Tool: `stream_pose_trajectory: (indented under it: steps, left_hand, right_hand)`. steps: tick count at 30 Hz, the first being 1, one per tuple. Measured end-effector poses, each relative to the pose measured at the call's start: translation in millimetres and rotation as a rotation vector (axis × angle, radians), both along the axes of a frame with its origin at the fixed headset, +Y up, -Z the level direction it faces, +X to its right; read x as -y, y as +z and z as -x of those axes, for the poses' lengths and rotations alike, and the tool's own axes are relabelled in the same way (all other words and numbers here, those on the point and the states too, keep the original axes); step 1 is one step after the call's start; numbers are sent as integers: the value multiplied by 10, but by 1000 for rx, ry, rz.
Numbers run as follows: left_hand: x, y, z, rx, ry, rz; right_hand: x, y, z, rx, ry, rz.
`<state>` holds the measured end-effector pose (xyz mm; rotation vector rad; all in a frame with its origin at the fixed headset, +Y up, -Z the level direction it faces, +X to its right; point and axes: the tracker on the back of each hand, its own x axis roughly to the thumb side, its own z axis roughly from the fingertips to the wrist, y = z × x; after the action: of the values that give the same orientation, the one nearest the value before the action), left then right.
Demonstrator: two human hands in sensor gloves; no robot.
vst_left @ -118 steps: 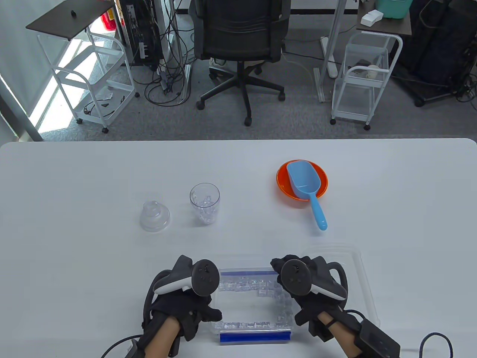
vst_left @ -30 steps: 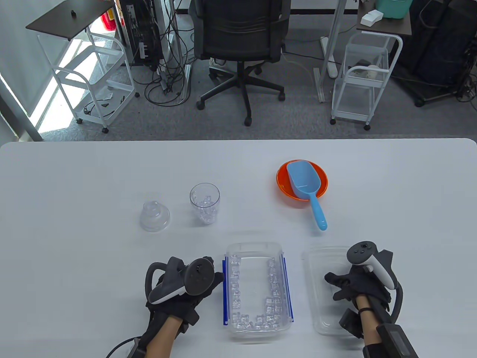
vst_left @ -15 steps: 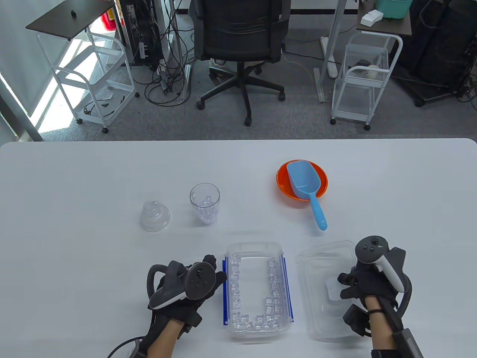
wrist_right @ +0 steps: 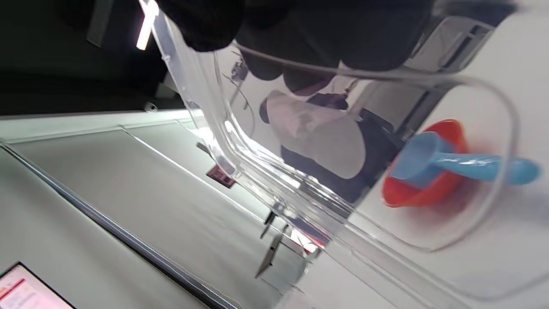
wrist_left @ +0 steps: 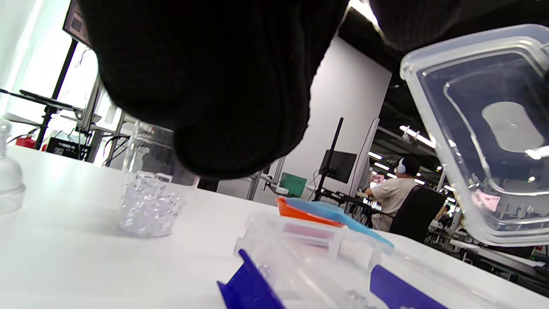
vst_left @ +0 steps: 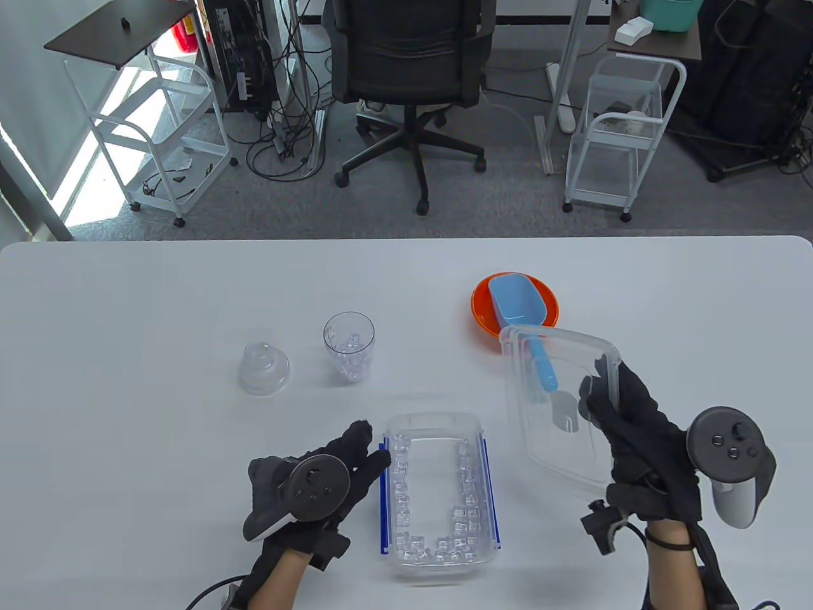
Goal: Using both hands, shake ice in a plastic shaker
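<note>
Right hand [vst_left: 635,438] is gripping the lid [vst_left: 559,406], left hand [vst_left: 330,483] lying open beside the ice box [vst_left: 438,492]; closing it seems next

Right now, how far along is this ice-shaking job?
Early to middle. Done: the shaker cup already holds ice, and the ice box stands open. In hand: the right hand holds the box's clear lid lifted off the table, while the left hand rests beside the box. Left: the shaker's domed cap is off, beside the cup, so capping and shaking with both hands remain.
</note>
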<state>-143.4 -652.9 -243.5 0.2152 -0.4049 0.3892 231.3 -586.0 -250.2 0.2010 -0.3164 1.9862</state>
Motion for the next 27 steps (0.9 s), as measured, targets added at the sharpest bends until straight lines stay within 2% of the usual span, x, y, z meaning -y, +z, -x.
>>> stream_pose_trajectory:
  steps: [5,9,14,17,19,22,27]
  left_hand:
    - [-51,115,-96,28,66,-160]
    - [-64,194,-224,145,62,-233]
    - [-85,253,-254,183,48,-269]
    - [-44,267,-328,266,73,-238]
    - [-22,284,-383,312,95,-219]
    - [-25,319,-424,389,172,-249]
    - [4,303,-412,410,268,-192]
  right_hand:
    - [144,-66,662,-136,-20,-69]
    - [352,-6,1102,-198,-42,-101]
    - [652,60,1247,-409,-272,-22]
    - [701,116,1292,-478,-366,-26]
    - [675,163,1315,-488,-364,-61]
    - [658,223,1324,-454,-244,-130]
    - [715,276,1404,-593,-297,-121]
